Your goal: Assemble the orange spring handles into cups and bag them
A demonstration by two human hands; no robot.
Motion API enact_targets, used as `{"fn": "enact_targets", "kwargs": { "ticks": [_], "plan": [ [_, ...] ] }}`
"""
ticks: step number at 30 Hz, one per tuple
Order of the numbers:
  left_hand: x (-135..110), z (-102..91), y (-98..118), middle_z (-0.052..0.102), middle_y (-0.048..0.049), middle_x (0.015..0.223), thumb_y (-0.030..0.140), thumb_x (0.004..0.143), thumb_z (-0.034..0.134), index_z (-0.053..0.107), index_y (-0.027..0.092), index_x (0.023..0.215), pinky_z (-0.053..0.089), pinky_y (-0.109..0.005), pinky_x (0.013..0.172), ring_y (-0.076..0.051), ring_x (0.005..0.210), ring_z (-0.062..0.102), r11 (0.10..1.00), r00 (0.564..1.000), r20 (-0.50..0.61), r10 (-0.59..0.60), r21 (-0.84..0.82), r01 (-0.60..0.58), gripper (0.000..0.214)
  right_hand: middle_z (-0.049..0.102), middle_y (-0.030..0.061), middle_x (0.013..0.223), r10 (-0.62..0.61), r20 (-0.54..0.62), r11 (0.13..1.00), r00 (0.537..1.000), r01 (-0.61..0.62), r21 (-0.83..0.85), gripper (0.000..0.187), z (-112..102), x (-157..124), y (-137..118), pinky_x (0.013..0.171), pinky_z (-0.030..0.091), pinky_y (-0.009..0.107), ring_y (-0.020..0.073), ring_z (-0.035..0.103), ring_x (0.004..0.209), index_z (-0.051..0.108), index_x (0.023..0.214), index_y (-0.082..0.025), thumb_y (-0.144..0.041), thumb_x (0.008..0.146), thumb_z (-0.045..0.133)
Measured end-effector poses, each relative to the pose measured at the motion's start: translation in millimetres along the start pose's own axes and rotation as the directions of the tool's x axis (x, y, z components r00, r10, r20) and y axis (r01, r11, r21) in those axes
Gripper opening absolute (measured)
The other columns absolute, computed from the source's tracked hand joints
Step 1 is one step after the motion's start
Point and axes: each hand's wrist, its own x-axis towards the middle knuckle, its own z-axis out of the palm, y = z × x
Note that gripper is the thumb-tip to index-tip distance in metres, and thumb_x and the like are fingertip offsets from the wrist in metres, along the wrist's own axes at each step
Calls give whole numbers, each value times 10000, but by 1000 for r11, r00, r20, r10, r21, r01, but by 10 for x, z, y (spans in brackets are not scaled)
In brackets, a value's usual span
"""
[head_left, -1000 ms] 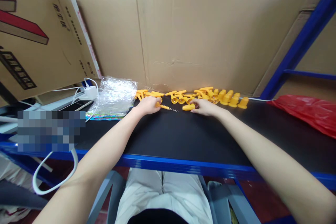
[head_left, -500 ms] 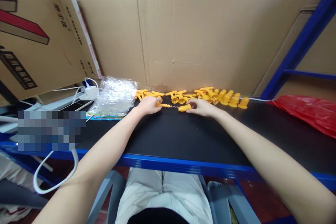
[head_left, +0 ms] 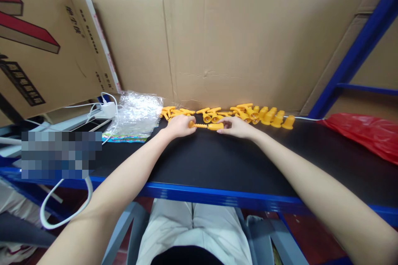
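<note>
My left hand (head_left: 180, 125) is closed on the handle end of a yellow corkscrew-like part (head_left: 199, 125). My right hand (head_left: 236, 126) pinches a yellow plastic cap (head_left: 216, 126) that now sits over the tip of that part. Both hands rest on the black table top (head_left: 217, 161), close together near its back. Right behind them lies a row of several yellow T-handled parts (head_left: 211, 113) and several yellow caps (head_left: 273, 117) along the cardboard wall.
A crinkled clear plastic bag (head_left: 135, 114) lies left of my hands, with a white charger and cable (head_left: 107, 109) beyond it. A red plastic bag (head_left: 363, 132) lies at the right. Cardboard sheets (head_left: 233, 41) and blue rack posts (head_left: 357, 45) wall the back.
My right hand slid the yellow cap leftward along the table and onto the spiral tip held by my left hand; the bare spiral no longer shows.
</note>
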Motion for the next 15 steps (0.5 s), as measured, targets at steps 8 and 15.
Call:
{"fn": "enact_targets", "kwargs": {
  "ticks": [8,15],
  "plan": [
    [-8,67,93,650,-45,847,426,743,472,603,235,956,447,-326,688,-237,815,604,999,999,20,-36,-7,36,315,654,67,818,74,89,964,993,-94,249,348,6,-13,-34,675,493,304,136,602,649,563,1029,-135,-310,733,615],
    [-3,102,86,647,-45,862,420,756,467,596,237,966,446,-327,705,-229,830,599,999,999,25,-41,-23,41,308,660,70,828,94,144,943,985,-135,305,380,17,9,69,641,491,291,137,611,629,501,1058,-150,-378,765,583]
  ]
}}
